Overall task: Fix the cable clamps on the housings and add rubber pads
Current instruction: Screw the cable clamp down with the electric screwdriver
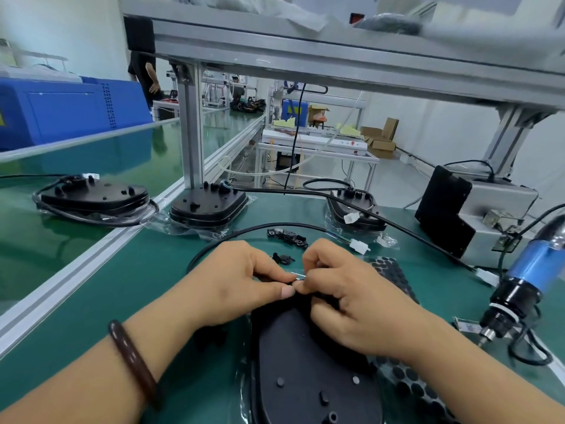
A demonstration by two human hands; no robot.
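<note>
Left hand (241, 283) and right hand (345, 298), fingertips curled, pinch what seems a thin wire (298, 275) over the housing (305, 362); we should seat it snugly before taking clamps (287, 235) just beyond the fingers.

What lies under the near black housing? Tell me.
Clear plastic film shows beneath the housing; the rubber pad sheet seems to tuck under its right edge. The left hand and right hand hide its far end.
</note>
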